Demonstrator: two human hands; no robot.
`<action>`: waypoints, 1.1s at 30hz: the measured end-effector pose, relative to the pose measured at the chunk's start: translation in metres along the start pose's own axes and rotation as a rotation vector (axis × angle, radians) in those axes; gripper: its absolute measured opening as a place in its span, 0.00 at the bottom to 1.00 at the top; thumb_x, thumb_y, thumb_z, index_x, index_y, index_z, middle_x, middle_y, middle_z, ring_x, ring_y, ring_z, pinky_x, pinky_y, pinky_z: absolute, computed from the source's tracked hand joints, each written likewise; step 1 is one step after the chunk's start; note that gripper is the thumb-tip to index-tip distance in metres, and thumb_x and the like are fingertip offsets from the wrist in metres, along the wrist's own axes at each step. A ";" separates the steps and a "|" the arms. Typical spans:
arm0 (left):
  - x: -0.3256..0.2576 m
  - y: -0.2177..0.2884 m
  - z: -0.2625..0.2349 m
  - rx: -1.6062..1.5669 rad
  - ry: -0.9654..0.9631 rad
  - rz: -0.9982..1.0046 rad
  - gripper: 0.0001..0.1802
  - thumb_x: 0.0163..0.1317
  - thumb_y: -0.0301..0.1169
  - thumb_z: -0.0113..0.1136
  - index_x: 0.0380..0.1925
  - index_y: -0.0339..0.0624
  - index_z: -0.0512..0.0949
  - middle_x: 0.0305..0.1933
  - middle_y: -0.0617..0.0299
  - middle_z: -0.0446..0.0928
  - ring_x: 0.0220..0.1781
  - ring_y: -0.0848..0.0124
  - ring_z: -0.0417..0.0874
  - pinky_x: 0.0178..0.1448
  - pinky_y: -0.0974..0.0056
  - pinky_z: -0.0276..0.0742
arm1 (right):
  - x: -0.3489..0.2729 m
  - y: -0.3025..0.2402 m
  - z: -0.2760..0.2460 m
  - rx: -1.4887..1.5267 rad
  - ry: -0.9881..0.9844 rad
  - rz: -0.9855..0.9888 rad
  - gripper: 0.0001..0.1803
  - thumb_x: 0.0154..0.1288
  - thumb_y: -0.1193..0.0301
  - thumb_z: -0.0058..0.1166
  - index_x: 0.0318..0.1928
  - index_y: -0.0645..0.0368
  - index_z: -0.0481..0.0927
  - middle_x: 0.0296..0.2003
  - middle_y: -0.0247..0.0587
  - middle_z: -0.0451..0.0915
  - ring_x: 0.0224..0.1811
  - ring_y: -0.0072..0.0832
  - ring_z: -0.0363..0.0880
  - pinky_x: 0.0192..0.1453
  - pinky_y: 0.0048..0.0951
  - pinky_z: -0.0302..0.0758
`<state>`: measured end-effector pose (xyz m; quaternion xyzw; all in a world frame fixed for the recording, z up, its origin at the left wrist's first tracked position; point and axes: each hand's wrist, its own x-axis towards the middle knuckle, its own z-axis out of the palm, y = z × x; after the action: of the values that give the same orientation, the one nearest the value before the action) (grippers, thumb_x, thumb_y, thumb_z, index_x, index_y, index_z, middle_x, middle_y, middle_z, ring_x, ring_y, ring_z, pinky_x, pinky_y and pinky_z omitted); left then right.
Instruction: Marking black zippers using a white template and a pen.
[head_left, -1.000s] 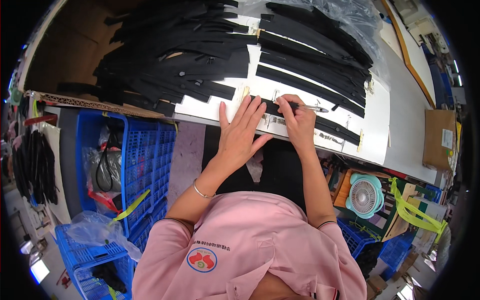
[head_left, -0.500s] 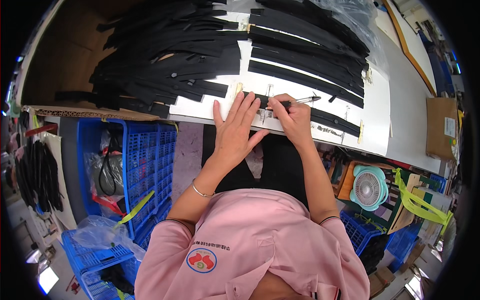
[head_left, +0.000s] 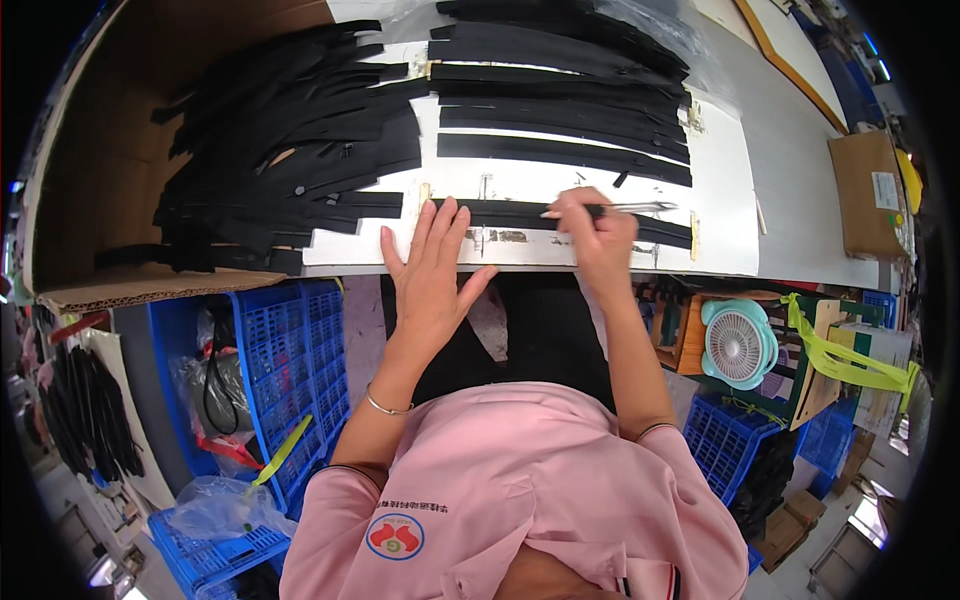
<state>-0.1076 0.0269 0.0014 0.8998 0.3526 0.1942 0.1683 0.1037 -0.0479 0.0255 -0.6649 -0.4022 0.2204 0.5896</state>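
Observation:
A long black fabric strip [head_left: 510,212] lies along the front part of a white board [head_left: 350,248] with dark marks and small tape pieces on it. My left hand [head_left: 432,265] rests flat on the strip's left end, fingers stretched out and thumb apart. Farther right, my right hand [head_left: 600,235] pinches a slim pen [head_left: 640,207] with a clear barrel. The pen lies slanted low over the strip, its pale end pointing left and its back end pointing right. Whether the tip touches the fabric I cannot tell.
Behind the strip lie rows of black strips [head_left: 565,150], with a heap of more [head_left: 290,140] at the left by a cardboard box [head_left: 90,150]. Blue crates [head_left: 285,350] stand below the left side. A small turquoise fan [head_left: 740,345] is at the lower right.
My right hand with the pen has moved right along the strip, away from my left hand. My left hand stays at the strip's left end. The whole view has shifted slightly.

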 end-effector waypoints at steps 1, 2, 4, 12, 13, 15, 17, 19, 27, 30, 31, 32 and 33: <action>0.000 0.001 0.000 -0.001 -0.001 0.003 0.42 0.64 0.48 0.69 0.74 0.45 0.67 0.79 0.58 0.66 0.83 0.59 0.59 0.81 0.31 0.32 | 0.000 0.002 -0.010 -0.018 0.075 -0.007 0.10 0.75 0.72 0.56 0.39 0.66 0.86 0.29 0.35 0.85 0.30 0.15 0.77 0.35 0.20 0.73; 0.001 0.001 0.000 0.001 -0.001 0.008 0.42 0.64 0.48 0.69 0.74 0.45 0.67 0.79 0.58 0.66 0.83 0.59 0.59 0.81 0.31 0.32 | 0.001 0.006 -0.021 -0.021 0.080 -0.007 0.10 0.75 0.72 0.56 0.39 0.66 0.86 0.29 0.35 0.85 0.30 0.15 0.77 0.35 0.20 0.73; 0.001 0.002 0.000 0.002 -0.002 0.014 0.42 0.64 0.48 0.69 0.74 0.45 0.67 0.79 0.58 0.65 0.83 0.58 0.58 0.81 0.31 0.32 | 0.005 0.017 -0.034 -0.175 0.164 -0.033 0.11 0.74 0.72 0.60 0.37 0.68 0.86 0.28 0.37 0.87 0.28 0.15 0.80 0.33 0.19 0.74; 0.001 0.001 0.001 0.020 -0.001 0.021 0.42 0.64 0.49 0.69 0.74 0.44 0.67 0.79 0.58 0.65 0.84 0.58 0.58 0.82 0.32 0.30 | 0.008 0.031 -0.042 -0.238 0.096 -0.049 0.10 0.74 0.71 0.59 0.38 0.66 0.86 0.28 0.35 0.86 0.28 0.15 0.77 0.33 0.20 0.72; 0.001 0.001 0.001 0.020 -0.003 0.022 0.42 0.64 0.49 0.69 0.74 0.44 0.67 0.79 0.58 0.65 0.84 0.58 0.58 0.82 0.32 0.30 | 0.008 0.031 -0.043 -0.268 0.073 -0.027 0.09 0.75 0.72 0.58 0.39 0.65 0.85 0.29 0.34 0.85 0.30 0.16 0.77 0.35 0.20 0.72; 0.001 0.001 0.000 0.023 -0.008 0.017 0.42 0.65 0.49 0.69 0.74 0.45 0.67 0.79 0.58 0.65 0.84 0.58 0.57 0.82 0.32 0.29 | 0.009 0.029 -0.039 -0.270 0.088 -0.064 0.10 0.73 0.70 0.59 0.37 0.65 0.86 0.27 0.35 0.85 0.26 0.18 0.77 0.32 0.22 0.71; 0.001 0.001 0.000 0.024 -0.010 0.019 0.42 0.65 0.50 0.68 0.74 0.44 0.67 0.79 0.58 0.65 0.84 0.58 0.57 0.82 0.32 0.29 | 0.010 0.028 -0.037 -0.272 0.102 -0.102 0.10 0.72 0.69 0.61 0.35 0.64 0.86 0.25 0.36 0.85 0.23 0.20 0.78 0.29 0.25 0.70; 0.001 0.002 0.000 0.026 -0.011 0.020 0.42 0.65 0.50 0.68 0.75 0.44 0.67 0.80 0.58 0.64 0.84 0.58 0.57 0.82 0.32 0.29 | 0.012 0.029 -0.038 -0.374 0.078 -0.124 0.10 0.71 0.69 0.62 0.34 0.63 0.86 0.25 0.37 0.84 0.21 0.25 0.78 0.28 0.27 0.71; 0.031 0.047 0.005 -0.279 0.143 0.174 0.27 0.63 0.38 0.71 0.61 0.44 0.79 0.70 0.56 0.74 0.74 0.56 0.71 0.79 0.43 0.53 | 0.012 0.033 -0.037 -0.369 0.082 -0.144 0.10 0.71 0.68 0.62 0.34 0.62 0.86 0.26 0.38 0.85 0.22 0.27 0.79 0.29 0.28 0.72; 0.056 0.068 0.028 -0.438 0.160 0.181 0.15 0.61 0.30 0.71 0.48 0.43 0.85 0.54 0.59 0.82 0.58 0.58 0.79 0.67 0.53 0.66 | 0.012 0.035 -0.036 -0.361 0.086 -0.141 0.10 0.71 0.69 0.62 0.34 0.63 0.86 0.26 0.38 0.85 0.22 0.27 0.79 0.29 0.28 0.72; 0.062 0.070 0.037 -0.439 0.161 0.182 0.15 0.61 0.30 0.71 0.48 0.43 0.85 0.54 0.59 0.82 0.58 0.58 0.79 0.67 0.53 0.66 | 0.012 0.035 -0.036 -0.355 0.090 -0.138 0.10 0.71 0.69 0.61 0.34 0.63 0.86 0.26 0.38 0.85 0.22 0.27 0.80 0.29 0.28 0.73; 0.067 0.071 0.045 -0.434 0.164 0.167 0.11 0.60 0.28 0.70 0.44 0.42 0.85 0.49 0.61 0.82 0.53 0.60 0.79 0.62 0.55 0.67 | 0.012 0.034 -0.035 -0.356 0.091 -0.139 0.10 0.71 0.69 0.61 0.34 0.63 0.86 0.26 0.38 0.85 0.22 0.27 0.80 0.29 0.28 0.73; 0.069 0.071 0.052 -0.428 0.166 0.151 0.07 0.59 0.26 0.70 0.39 0.42 0.86 0.45 0.63 0.82 0.48 0.61 0.79 0.57 0.57 0.67 | 0.012 0.034 -0.035 -0.347 0.087 -0.154 0.10 0.71 0.69 0.62 0.34 0.63 0.86 0.27 0.38 0.85 0.22 0.27 0.80 0.30 0.28 0.73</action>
<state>0.0040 0.0171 0.0037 0.8483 0.2479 0.3499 0.3106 0.1463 -0.0592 0.0023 -0.7329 -0.4578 0.0729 0.4980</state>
